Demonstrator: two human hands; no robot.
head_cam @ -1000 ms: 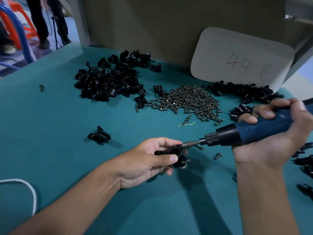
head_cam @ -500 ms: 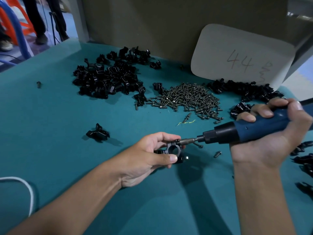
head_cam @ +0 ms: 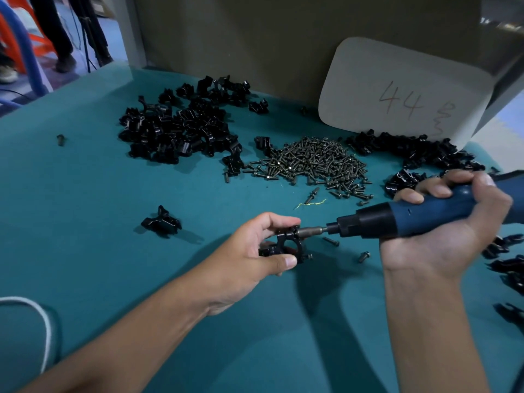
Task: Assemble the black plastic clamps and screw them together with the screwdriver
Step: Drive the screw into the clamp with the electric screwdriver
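Rotated now from a second ago, the clamp (head_cam: 286,246) shows its round bore side-on where before the left hand hid most of it, and the bit has crept to the upper ear. Left hand (head_cam: 249,256) pinches the black clamp between thumb below and forefinger on top, holding it just above the teal table (head_cam: 85,251). Right hand (head_cam: 442,222) wraps all its fingers round the blue electric screwdriver (head_cam: 402,218), bit tip touching the screw at the clamp's upper ear. A second screw head pokes out at the lower ear, so this looks like the first of two being driven.

To do it well: keep the bit square to the screw, push along its line, and hold the clamp halves tight so they don't twist apart. Fingertips sit close to the bit; a slip would sting.

Just beside the clamp lie two loose screws (head_cam: 364,256). Off left, one assembled clamp (head_cam: 161,222) sits alone. Farther back, the screw heap (head_cam: 312,161) lies between the left pile of clamp halves (head_cam: 181,129) and the right pile (head_cam: 411,150), under a card marked 44 (head_cam: 402,89).
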